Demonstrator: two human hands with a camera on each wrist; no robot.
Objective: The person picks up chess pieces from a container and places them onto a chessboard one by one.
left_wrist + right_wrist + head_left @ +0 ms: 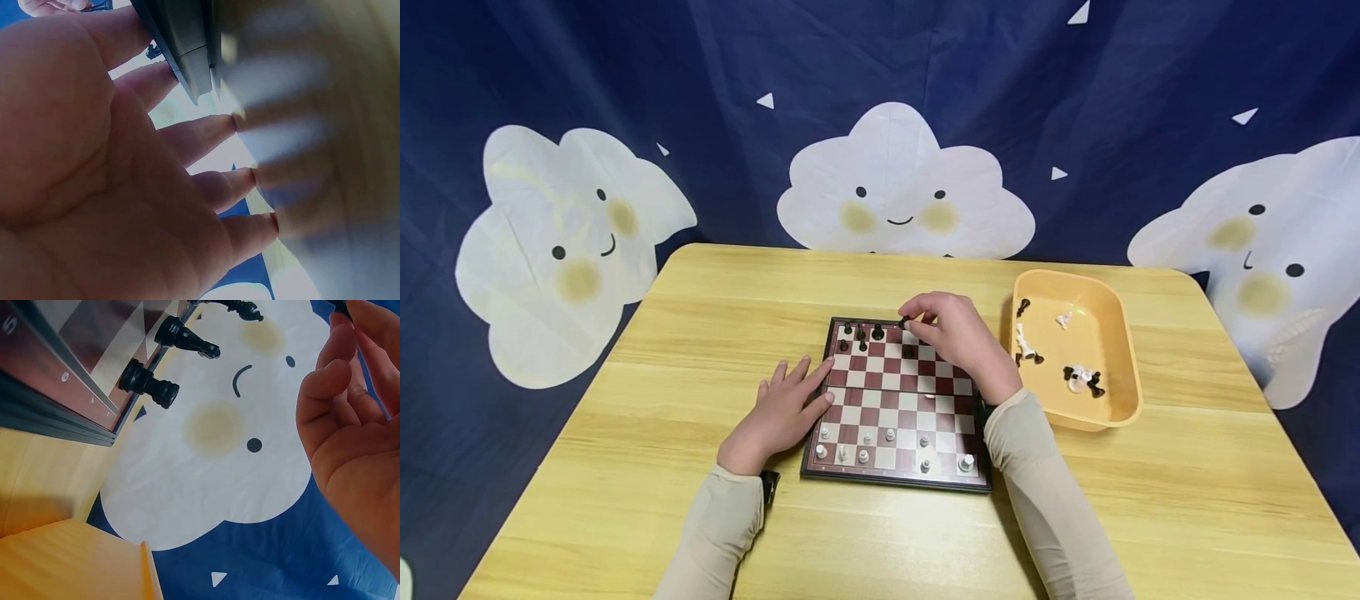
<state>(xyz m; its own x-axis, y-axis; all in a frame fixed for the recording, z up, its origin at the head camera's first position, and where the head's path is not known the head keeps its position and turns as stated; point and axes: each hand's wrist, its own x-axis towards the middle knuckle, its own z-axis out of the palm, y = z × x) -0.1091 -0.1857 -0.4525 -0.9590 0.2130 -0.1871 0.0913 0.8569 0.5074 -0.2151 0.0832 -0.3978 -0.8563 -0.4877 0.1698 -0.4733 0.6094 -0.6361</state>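
Observation:
A chessboard (895, 392) with red and white squares lies on the wooden table. Black pieces stand at its far end, among them a black rook (149, 384) on the corner square. White chess pieces (863, 456) stand on the near half. Over the far edge my right hand (951, 329) pinches a black chess piece (904, 322) between thumb and fingertips; its kind is mostly hidden. My left hand (778, 412), fingers spread, rests along the board's left edge, thumb and forefinger touching the rim. The right forearm and hand hide part of the board's right side.
A yellow plastic tray (1127, 367) stands right of the board, close to my right forearm. Several loose black and white pieces (1081, 379) lie in it. A dark blue curtain (880, 50) with cloud faces hangs behind the table (737, 283).

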